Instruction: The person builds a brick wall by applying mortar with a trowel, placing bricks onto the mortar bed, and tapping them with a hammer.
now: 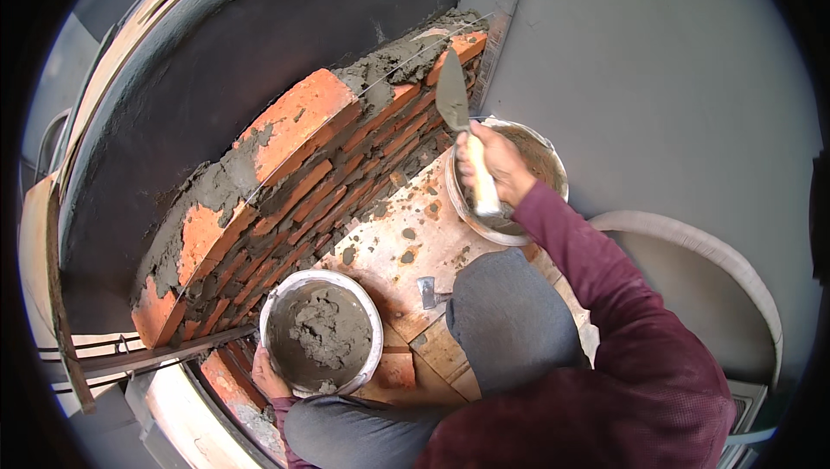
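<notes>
My right hand [500,163] is closed around the pale handle of a pointed trowel [452,95], its blade up and smeared with grey mortar. The trowel is held over a mortar-stained bucket [560,163], which the hand and sleeve partly hide. At lower left, my left hand [269,372] grips the side of a white-rimmed bucket [377,324]. Wet mortar [325,327] lies heaped inside that one. To the left of both buckets runs a low brick wall [304,114]. Its top carries bricks with mortar beside them, and mortar without bricks near the far end.
A thin string [380,82] stretches along the wall's top edge. Mortar splatters dot the board [380,240] on the floor. A small hatchet-like metal head [427,291] lies by my knee, and a loose brick [396,369] near the white-rimmed bucket. A grey wall [657,80] stands at right.
</notes>
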Demonstrator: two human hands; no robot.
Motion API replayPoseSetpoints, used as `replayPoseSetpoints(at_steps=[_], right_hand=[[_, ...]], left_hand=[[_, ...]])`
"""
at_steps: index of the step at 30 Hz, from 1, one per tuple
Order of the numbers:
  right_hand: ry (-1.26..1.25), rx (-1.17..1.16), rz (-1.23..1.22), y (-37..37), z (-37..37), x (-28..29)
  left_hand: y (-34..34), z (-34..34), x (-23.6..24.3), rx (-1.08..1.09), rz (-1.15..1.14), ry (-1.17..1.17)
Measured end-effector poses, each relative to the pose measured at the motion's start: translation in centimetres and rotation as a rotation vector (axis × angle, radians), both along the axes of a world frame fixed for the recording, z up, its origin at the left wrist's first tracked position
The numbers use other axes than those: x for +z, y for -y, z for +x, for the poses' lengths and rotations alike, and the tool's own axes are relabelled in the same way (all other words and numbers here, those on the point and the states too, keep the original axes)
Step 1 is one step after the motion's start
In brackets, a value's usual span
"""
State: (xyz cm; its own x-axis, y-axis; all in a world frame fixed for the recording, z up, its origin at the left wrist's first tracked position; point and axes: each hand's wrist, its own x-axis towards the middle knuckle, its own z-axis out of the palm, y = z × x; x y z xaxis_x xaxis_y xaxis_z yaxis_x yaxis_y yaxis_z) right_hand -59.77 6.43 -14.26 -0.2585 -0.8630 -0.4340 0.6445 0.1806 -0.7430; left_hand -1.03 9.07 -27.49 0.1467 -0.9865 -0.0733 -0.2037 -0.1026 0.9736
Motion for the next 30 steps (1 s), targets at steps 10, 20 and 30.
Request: replayPoseSetpoints(at_steps=[10, 20, 30], right_hand=[[-0.196, 0.174, -0.110, 0.9, 11.7, -7.8], [-1.992, 1.256, -0.460, -3.8, 9.3, 4.9], [-2.311, 1.585, -0.854, -0.6, 18.8, -2.8]], left_hand=[[1.0, -5.3, 4.9, -0.133, -0.043, -0.136], [1.4, -10.6, 8.3, -0.274, -0.152, 0.032], [1.5, -11.9, 7.8, -0.219, -0.125, 0.006]])
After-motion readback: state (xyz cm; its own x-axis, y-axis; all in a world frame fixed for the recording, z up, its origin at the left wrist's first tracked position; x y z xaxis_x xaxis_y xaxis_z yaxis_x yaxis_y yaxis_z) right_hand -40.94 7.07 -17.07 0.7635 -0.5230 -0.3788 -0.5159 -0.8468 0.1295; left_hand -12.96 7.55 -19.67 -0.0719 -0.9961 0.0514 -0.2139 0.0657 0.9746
